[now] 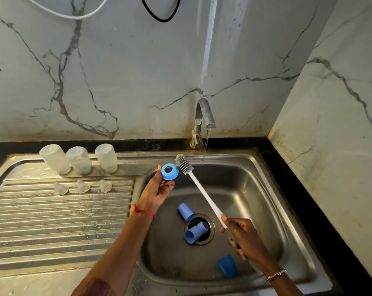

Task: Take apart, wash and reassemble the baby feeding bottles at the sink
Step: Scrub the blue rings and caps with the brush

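My left hand [157, 194] pinches a blue bottle collar ring [169, 171] above the sink's left side. In my right hand [239, 237] I grip the white handle of a bottle brush [197, 184], whose grey bristle head sits just right of the ring. Three clear bottle bodies [79, 159] stand upside down at the back of the drainboard. In front of them lie three clear teats [82, 186]. Blue caps lie in the sink: one beside the drain [185, 211], one over the drain [194, 233], and one near the front right [228, 266].
The steel sink [255, 189] has a ribbed drainboard [59, 221] on its left. A thin stream of water runs from the tap [203, 116] at the back. Marble walls close the back and the right side. A black counter edge [309, 210] borders the sink.
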